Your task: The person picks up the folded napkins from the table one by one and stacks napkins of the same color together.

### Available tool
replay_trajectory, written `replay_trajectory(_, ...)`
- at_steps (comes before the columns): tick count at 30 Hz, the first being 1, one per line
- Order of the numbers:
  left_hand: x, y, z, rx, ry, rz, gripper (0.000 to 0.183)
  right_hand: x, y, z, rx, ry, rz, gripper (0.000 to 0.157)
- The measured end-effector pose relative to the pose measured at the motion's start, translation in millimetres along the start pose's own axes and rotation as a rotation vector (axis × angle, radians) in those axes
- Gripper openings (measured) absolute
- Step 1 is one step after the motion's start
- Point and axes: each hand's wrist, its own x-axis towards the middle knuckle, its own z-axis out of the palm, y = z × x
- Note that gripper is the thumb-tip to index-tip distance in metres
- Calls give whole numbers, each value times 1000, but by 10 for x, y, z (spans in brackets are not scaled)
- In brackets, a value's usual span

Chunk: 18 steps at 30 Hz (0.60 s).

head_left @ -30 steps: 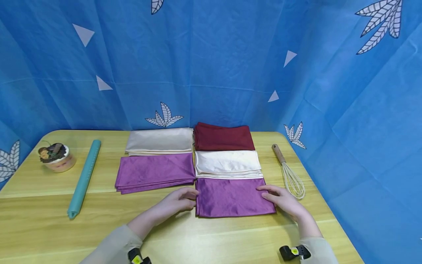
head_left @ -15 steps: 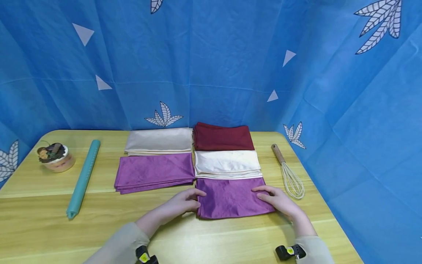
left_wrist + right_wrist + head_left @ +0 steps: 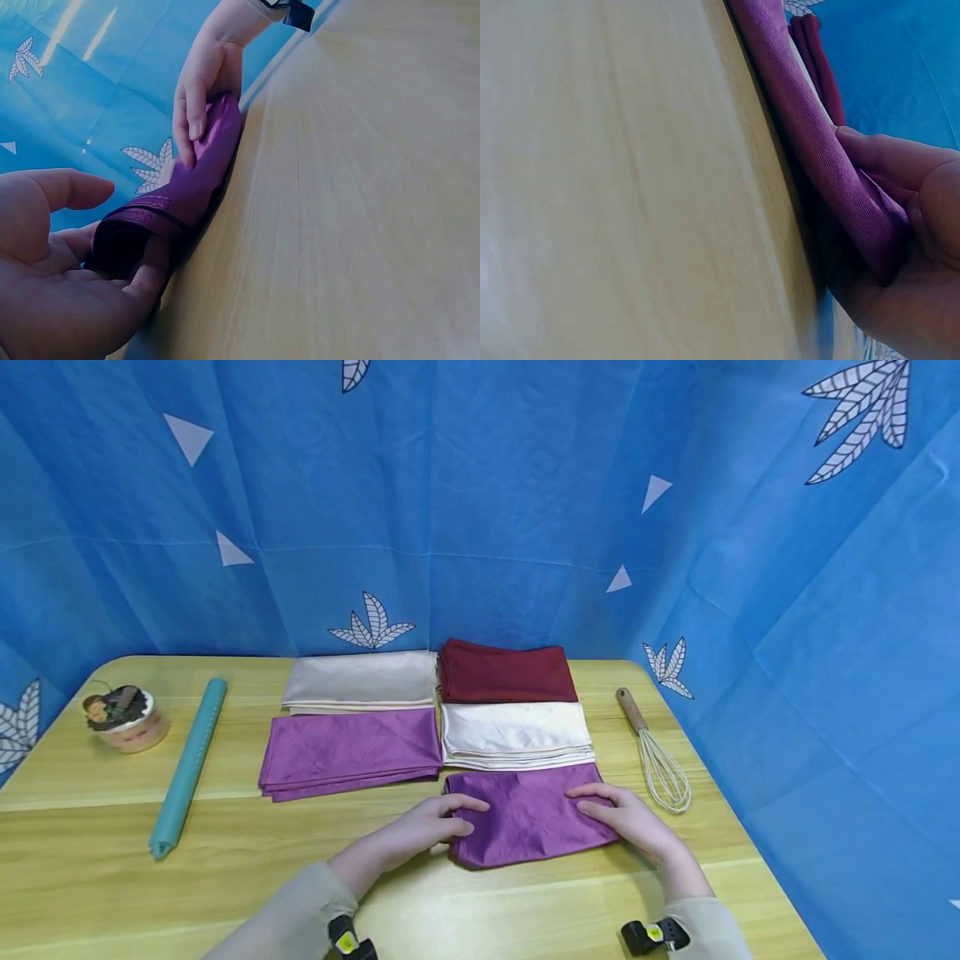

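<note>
A folded purple satin cloth (image 3: 528, 818) lies at the front of the table, its left end raised and bent over. My left hand (image 3: 423, 828) holds that end; in the left wrist view one finger (image 3: 154, 262) is tucked into the curled fold and another stands clear above it. At the opposite end my right hand (image 3: 633, 818) holds the cloth, with the purple edge (image 3: 847, 195) lying between fingers and thumb in the right wrist view. Just behind are a folded white cloth (image 3: 517, 727) and a dark red one (image 3: 506, 672).
Left of these lie another folded purple cloth (image 3: 352, 747) and a grey one (image 3: 360, 678). Further left are a teal roll (image 3: 187, 768) and a small decorated cup (image 3: 138, 731). A whisk (image 3: 660, 760) lies near the right edge. Blue curtain (image 3: 487, 485) hangs behind.
My left hand has moved right, from the cloth's left edge onto it, lifting and bending that end inward. My right hand has shifted slightly left with the cloth.
</note>
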Motion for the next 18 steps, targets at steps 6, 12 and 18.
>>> replay_trajectory(6,26,45,56,96,20,-9,38,27,-21,66,13,-10,9,31)
replay_trajectory(12,32,31,81,166,72,30,32,32,-25,95,11,-9,-3,31)
replay_trajectory(18,7,-14,76,187,133,86,26,14,-69,128,8,2,-25,26)
